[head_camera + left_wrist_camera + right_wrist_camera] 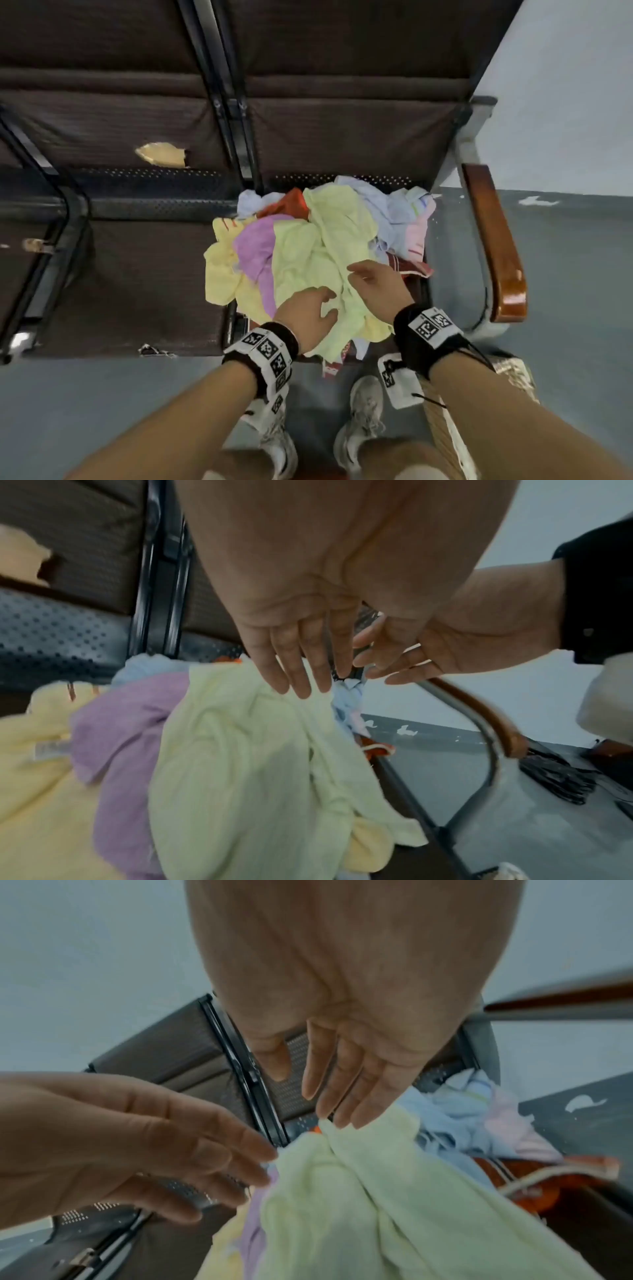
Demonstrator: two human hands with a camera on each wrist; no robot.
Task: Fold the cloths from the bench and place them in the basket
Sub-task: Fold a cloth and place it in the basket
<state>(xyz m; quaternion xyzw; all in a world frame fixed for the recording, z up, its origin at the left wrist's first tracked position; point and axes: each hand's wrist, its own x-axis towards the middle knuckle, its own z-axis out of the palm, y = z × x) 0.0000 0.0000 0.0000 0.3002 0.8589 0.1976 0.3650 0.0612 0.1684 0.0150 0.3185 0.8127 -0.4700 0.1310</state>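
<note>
A heap of crumpled cloths lies on the right seat of the brown bench (154, 291). On top is a pale green cloth (318, 250) (246, 764) (359, 1204), with a purple cloth (255, 246) (116, 739) and a yellow cloth (219, 270) (31, 777) to its left, and light blue cloths (394, 209) (441, 1104) at the back right. My left hand (308, 315) (301, 656) hovers over the green cloth's near part, fingers straight. My right hand (373, 277) (329, 1085) is just above the same cloth, fingers relaxed, holding nothing. A woven basket (513, 371) shows partly behind my right forearm.
A wooden armrest (493, 240) on a grey metal frame closes the bench's right end. Black metal bars (226, 102) split the seats. The left seat's backrest has a torn patch (161, 154). My shoes (363, 411) stand on the grey floor below the heap.
</note>
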